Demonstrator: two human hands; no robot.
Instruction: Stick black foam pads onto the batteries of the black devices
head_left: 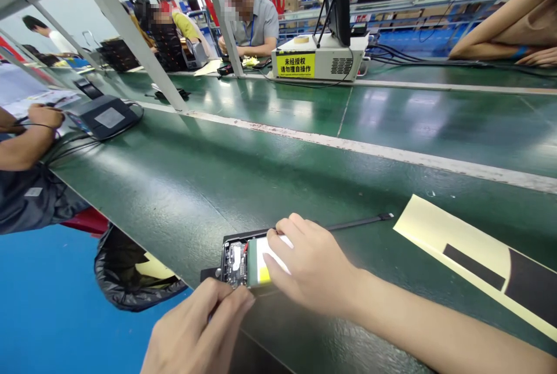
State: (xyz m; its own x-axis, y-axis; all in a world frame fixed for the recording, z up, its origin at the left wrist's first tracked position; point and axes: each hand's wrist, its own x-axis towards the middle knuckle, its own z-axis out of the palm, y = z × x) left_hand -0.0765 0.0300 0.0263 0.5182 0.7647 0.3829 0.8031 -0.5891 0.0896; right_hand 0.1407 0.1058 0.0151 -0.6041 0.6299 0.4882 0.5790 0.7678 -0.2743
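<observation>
head-worn | facing forward, down | left hand (198,327), right hand (311,264) close

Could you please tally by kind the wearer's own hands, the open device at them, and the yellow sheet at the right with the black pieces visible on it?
Own hands (left hand, right hand): 2
Open device: 1
Yellow sheet: 1
Black pieces (narrow strip, larger piece): 2
Total: 6

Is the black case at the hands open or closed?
Open: inside the black case, a circuit board lies uncovered beside a pale block partly hidden by the right hand.
</observation>
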